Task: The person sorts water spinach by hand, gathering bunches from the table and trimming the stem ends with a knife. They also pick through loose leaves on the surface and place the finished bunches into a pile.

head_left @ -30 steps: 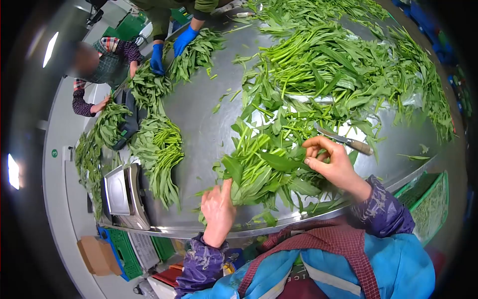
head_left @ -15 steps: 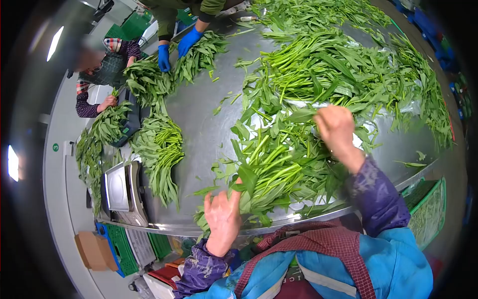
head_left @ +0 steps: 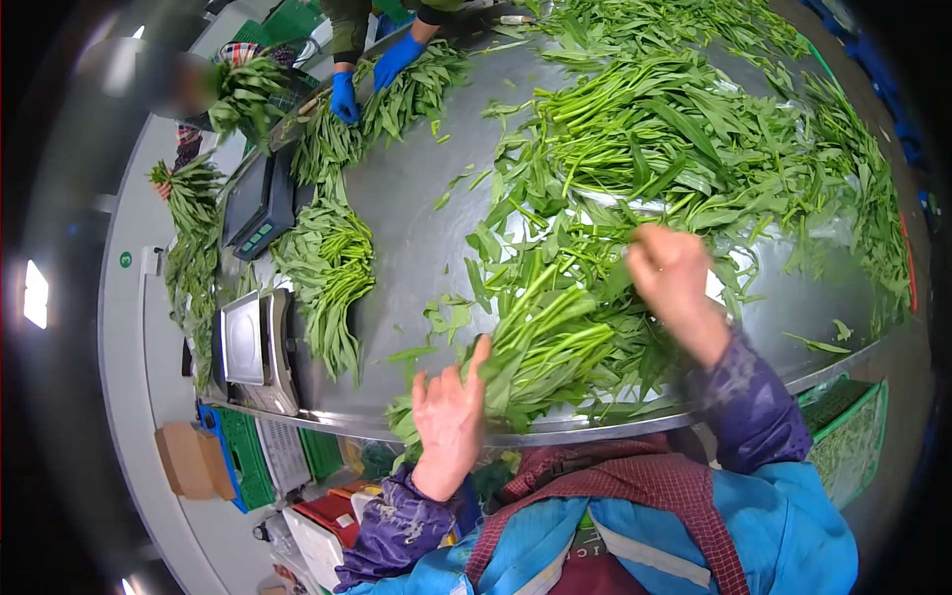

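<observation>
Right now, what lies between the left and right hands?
Head view: a bundle of leafy green stalks lies on the steel table between left hand and right hand; no bare gap.

The right hand [head_left: 672, 278] has let go of the leaf it pinched and moved farther back over the pile, covering the knife (no longer seen). The left hand [head_left: 451, 421] has spread its fingers beside the bunch [head_left: 540, 347]. A far co-worker has lifted greens [head_left: 243, 89] off the surface
</observation>
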`<action>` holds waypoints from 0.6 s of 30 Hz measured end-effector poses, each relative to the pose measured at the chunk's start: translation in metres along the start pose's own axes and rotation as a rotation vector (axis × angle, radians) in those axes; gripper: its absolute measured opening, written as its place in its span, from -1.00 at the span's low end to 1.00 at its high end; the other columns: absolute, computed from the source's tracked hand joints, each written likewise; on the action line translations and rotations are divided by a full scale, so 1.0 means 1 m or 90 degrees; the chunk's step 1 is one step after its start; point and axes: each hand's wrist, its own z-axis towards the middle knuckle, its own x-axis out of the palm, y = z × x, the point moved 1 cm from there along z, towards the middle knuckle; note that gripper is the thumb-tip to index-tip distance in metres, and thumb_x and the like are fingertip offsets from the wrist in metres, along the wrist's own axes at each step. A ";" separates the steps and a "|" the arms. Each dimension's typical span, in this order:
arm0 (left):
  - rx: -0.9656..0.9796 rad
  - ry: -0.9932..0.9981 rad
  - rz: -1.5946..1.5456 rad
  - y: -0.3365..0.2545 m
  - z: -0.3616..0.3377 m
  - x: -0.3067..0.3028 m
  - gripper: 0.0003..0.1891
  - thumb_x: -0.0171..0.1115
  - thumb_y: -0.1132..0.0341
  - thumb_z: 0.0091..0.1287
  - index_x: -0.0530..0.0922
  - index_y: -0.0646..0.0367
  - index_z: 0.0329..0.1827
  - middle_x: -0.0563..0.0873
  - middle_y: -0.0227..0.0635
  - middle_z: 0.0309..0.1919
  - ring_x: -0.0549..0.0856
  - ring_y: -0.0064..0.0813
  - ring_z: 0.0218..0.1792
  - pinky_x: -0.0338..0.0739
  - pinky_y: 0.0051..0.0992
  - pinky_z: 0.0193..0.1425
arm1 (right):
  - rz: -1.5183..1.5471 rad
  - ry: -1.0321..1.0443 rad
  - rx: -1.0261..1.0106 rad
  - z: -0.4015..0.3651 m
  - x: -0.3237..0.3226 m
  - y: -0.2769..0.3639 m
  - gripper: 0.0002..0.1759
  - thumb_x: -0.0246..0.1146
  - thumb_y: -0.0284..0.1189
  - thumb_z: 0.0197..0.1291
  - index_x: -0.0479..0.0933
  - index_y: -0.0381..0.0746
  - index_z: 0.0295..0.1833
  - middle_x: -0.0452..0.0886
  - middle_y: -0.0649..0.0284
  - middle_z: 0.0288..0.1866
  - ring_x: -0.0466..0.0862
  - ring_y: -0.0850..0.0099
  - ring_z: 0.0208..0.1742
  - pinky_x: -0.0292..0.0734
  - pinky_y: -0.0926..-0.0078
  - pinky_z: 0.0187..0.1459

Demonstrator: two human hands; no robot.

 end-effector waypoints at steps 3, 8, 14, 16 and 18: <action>-0.036 0.011 -0.030 0.012 -0.004 0.002 -0.21 0.14 0.57 -0.12 0.27 -0.09 0.33 0.52 -0.27 -0.48 0.58 -0.30 -0.41 0.46 -0.14 -0.01 | -0.038 0.190 0.213 0.003 -0.024 -0.018 -0.78 0.27 -0.35 -0.03 0.50 -0.24 -0.28 0.57 0.22 -0.55 0.57 0.26 -0.58 0.45 0.33 -0.49; -0.045 0.017 -0.192 0.027 0.000 0.005 -0.15 0.16 0.64 -0.20 0.27 0.00 0.32 0.52 -0.24 -0.48 0.58 -0.19 -0.42 0.47 -0.12 -0.04 | 0.094 0.226 -0.140 -0.019 -0.012 0.079 -0.38 0.43 -0.20 -0.25 0.45 -0.17 0.01 0.55 0.19 -0.15 0.51 0.26 -0.06 0.31 0.18 0.04; -0.018 0.098 -0.269 0.045 -0.007 0.007 -0.19 0.34 0.52 -0.15 0.25 0.13 0.29 0.63 -0.11 -0.31 0.59 -0.06 -0.34 0.45 -0.23 -0.24 | 0.413 0.172 0.156 -0.008 -0.006 0.079 -0.89 0.20 -0.54 0.01 0.54 -0.25 -0.29 0.57 0.29 -0.38 0.55 0.48 -0.24 0.42 0.50 -0.08; -0.030 0.042 -0.347 0.054 -0.011 0.017 -0.19 0.37 0.47 -0.15 0.25 0.12 0.29 0.63 -0.10 -0.25 0.60 -0.06 -0.26 0.46 -0.23 -0.16 | 0.458 0.067 0.318 0.008 -0.024 0.053 -0.86 0.18 -0.51 0.11 0.51 -0.35 -0.24 0.57 0.29 -0.36 0.52 0.58 -0.24 0.43 0.61 -0.20; -0.042 0.025 -0.387 0.061 -0.015 0.018 -0.18 0.39 0.46 -0.15 0.25 0.12 0.29 0.63 -0.09 -0.22 0.60 -0.06 -0.22 0.46 -0.24 -0.12 | 0.337 0.163 0.378 0.007 -0.025 0.034 -0.68 0.23 -0.42 0.10 0.44 -0.37 -0.07 0.57 0.20 -0.21 0.54 0.53 -0.19 0.46 0.60 -0.20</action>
